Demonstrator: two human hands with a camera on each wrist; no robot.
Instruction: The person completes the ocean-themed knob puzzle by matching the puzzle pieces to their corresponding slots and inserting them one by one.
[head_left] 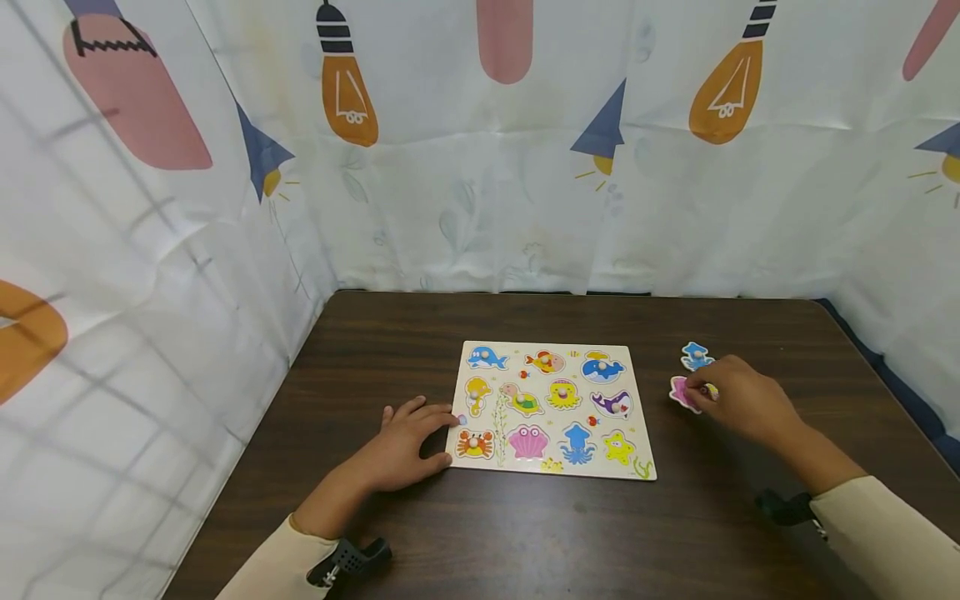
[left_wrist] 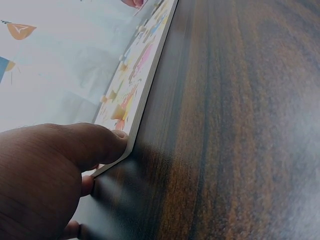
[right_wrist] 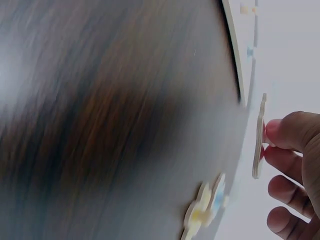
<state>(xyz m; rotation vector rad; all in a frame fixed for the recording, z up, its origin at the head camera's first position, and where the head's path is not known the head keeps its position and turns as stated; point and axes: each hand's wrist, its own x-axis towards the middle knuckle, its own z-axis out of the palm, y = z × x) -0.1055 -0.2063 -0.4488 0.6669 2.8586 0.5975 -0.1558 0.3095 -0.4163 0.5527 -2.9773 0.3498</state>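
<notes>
A pale wooden puzzle board (head_left: 555, 350) with printed sea animals lies on the brown table. My left hand (head_left: 405, 446) rests at its left edge, fingers fairly straight, the thumb (left_wrist: 102, 142) touching the near corner. Several animal pieces with wooden knobs (left_wrist: 118, 111) sit in the board. Right of the board, my right hand (head_left: 750, 404) pinches a pink shell-like piece (head_left: 684, 393) by its knob between thumb and index finger. In the right wrist view this piece (right_wrist: 258, 140) is edge-on, raised off the table. A blue squid piece (head_left: 697, 357) and a yellow piece (right_wrist: 195, 215) lie by that hand.
The dark wood table (head_left: 570, 542) extends around the board on all sides. A white printed curtain (head_left: 480, 217) hangs behind the table and along the left. Each wrist carries a black strap (head_left: 348, 562).
</notes>
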